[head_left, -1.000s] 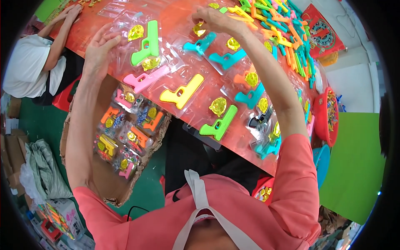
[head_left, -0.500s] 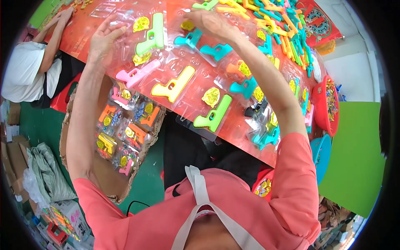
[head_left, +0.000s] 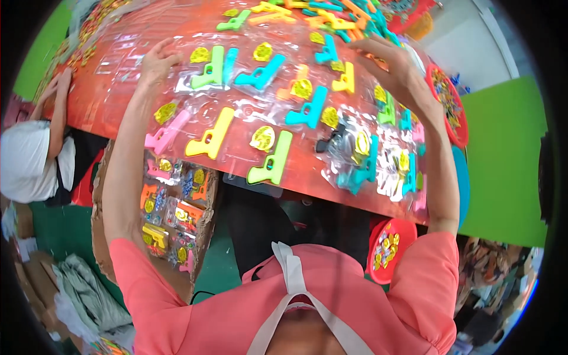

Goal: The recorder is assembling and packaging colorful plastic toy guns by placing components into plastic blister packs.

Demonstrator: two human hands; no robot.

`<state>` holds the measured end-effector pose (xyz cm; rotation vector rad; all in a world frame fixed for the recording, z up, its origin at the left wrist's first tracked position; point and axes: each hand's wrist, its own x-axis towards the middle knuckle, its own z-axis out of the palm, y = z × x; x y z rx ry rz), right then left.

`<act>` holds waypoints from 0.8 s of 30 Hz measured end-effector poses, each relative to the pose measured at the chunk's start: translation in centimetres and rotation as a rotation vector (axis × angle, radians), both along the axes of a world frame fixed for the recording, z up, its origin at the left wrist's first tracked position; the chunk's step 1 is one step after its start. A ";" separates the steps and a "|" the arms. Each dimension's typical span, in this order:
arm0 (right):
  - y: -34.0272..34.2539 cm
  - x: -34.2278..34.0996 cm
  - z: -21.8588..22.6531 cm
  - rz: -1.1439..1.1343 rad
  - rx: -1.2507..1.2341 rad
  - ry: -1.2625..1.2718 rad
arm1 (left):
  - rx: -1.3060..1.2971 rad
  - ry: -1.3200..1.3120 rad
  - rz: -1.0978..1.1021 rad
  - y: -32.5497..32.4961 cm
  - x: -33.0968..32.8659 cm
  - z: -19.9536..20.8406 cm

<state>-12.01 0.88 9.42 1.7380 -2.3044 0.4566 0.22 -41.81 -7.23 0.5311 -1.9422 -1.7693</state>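
My left hand [head_left: 158, 64] is raised over the far left of the table, fingers apart and nothing in it. Beside it lie a yellow badge [head_left: 200, 55] and a green toy gun [head_left: 210, 71] in a clear plastic blister. My right hand [head_left: 393, 66] hovers at the far right, fingers spread and partly curled, close to a teal toy gun [head_left: 326, 52] and a yellow toy gun [head_left: 344, 81]; I see nothing in it. Nearer me, blisters hold a pink toy gun [head_left: 167, 134], a yellow-cream toy gun [head_left: 211, 135] and a lime toy gun [head_left: 272, 160].
Loose toy guns [head_left: 349, 18] are heaped at the far right. A red basin [head_left: 462, 131] of small pieces and a teal basin [head_left: 459, 195] stand right of the table. A red bowl [head_left: 383, 273] sits below its edge. A carton [head_left: 105, 225] holds filled packs. Another person [head_left: 35, 160] works at left.
My right hand has moved right, from the far middle to beside the heap. My left hand stays near the green toy gun. The view has shifted, so more of the table's left shows.
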 end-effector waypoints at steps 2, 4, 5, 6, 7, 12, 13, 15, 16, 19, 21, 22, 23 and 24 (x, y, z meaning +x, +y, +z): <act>5.6 0.4 0.3 -0.169 -0.029 -0.041 | -0.238 -0.072 0.032 -0.1 -1.1 -0.7; 11.5 2.2 1.3 -0.356 -0.041 -0.003 | -0.314 -0.005 -0.037 -1.2 -1.9 -2.1; 14.3 2.9 1.6 -0.326 -0.108 0.158 | -0.606 -0.165 -0.022 -2.2 -2.3 -1.9; 18.2 4.7 2.6 -0.492 -0.095 0.154 | -0.656 -0.202 -0.115 1.0 -4.1 -0.6; 19.4 5.8 3.1 -0.549 -0.129 0.125 | -0.713 -0.149 -0.107 -4.6 -3.0 -2.7; 30.8 14.0 2.3 -0.898 -0.690 -0.045 | -1.100 -0.450 -0.190 -9.2 -4.1 -3.5; 34.9 16.2 1.0 -1.228 -0.582 0.258 | -1.113 -0.406 -0.153 -9.4 -3.6 -3.4; 39.2 19.2 -1.7 -0.985 -1.047 -0.114 | -1.130 -0.323 -0.059 -9.4 -2.8 -2.7; 41.0 20.6 -3.5 -0.978 -1.051 -0.077 | -1.140 -0.319 -0.073 -9.0 -2.4 -2.1; 44.8 24.5 -10.5 -1.275 -0.961 -0.276 | -1.073 -0.223 -0.061 -6.8 -2.0 0.9; 48.4 25.9 -16.9 -1.317 -0.531 -0.444 | -1.021 -0.160 -0.046 -4.5 -1.5 3.0; 50.6 26.2 -21.0 -1.291 -0.227 -0.517 | -1.026 -0.157 -0.054 -2.2 -1.4 3.4; 49.7 26.5 -23.7 -1.337 -0.095 -0.651 | -0.955 -0.071 -0.093 1.4 -0.7 4.1; 53.8 27.8 -29.3 -1.399 0.019 -0.690 | -0.854 0.030 -0.163 5.8 -1.4 4.1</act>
